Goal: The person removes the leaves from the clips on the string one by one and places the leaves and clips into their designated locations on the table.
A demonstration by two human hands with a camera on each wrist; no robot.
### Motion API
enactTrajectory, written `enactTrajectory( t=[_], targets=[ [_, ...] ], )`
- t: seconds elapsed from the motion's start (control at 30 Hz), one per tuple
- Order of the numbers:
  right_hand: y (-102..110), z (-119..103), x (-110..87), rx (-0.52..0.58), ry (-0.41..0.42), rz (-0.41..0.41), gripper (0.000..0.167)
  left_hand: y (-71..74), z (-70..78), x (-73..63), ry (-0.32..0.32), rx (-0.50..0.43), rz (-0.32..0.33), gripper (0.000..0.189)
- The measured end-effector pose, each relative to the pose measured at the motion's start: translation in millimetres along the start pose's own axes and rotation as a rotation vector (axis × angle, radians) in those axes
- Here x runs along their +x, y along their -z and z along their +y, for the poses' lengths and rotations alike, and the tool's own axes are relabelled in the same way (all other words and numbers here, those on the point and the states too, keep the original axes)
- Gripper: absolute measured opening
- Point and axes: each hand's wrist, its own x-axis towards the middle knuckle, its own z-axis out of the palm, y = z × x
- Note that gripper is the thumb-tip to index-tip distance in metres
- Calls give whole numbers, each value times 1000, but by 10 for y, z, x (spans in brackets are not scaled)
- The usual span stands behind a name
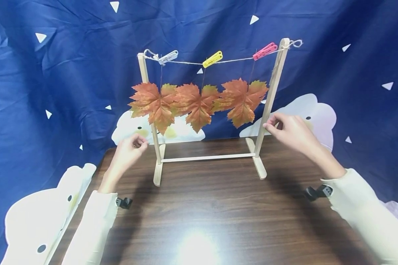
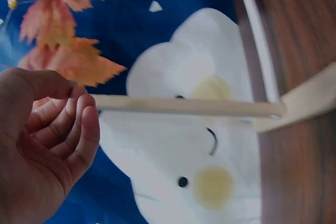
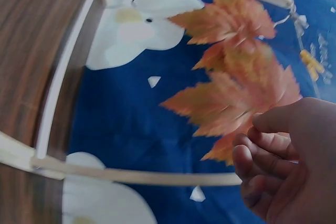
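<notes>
A wooden stand point(image 1: 273, 92) holds a string point(image 1: 232, 60) between two posts. From the string hang three orange maple leaves point(image 1: 199, 105), below a white clothespin point(image 1: 168, 57), a yellow clothespin point(image 1: 213, 59) and a pink clothespin point(image 1: 265, 51). My left hand point(image 1: 129, 152) is raised just outside the left post point(image 2: 184, 106), fingers loosely curled and holding nothing. On the other side, my right hand point(image 1: 293, 132) has its fingertips right at the right post point(image 3: 157, 176), fingers loosely bent. In the right wrist view this hand overlaps the lower edge of the nearest leaf point(image 3: 226, 103).
The stand's feet point(image 1: 259, 168) rest toward the back of a brown wooden table point(image 1: 199, 198), joined by a white crossbar point(image 1: 207, 158). Behind hangs a blue cloth point(image 1: 199, 22) with white triangles and cloud faces. A black wrist device point(image 1: 318, 192) sticks out of the right sleeve.
</notes>
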Motion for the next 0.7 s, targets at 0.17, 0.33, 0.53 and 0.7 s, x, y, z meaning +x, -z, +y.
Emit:
enactTrajectory(
  t=[0.17, 0.33, 0.53, 0.7],
  targets=[
    [63, -233, 109, 36, 15, 16, 13, 62, 163, 59, -28, -47, 39, 6],
    [123, -440, 203, 71, 64, 12, 9, 81, 313, 126, -55, -109, 45, 5],
    [148, -697, 314, 105, 88, -23, 8, 119, 513, 227, -96, -145, 57, 4],
    [119, -891, 423, 111, 119, -41, 9, 157, 651, 303, -88, -148, 42, 6]
  ],
)
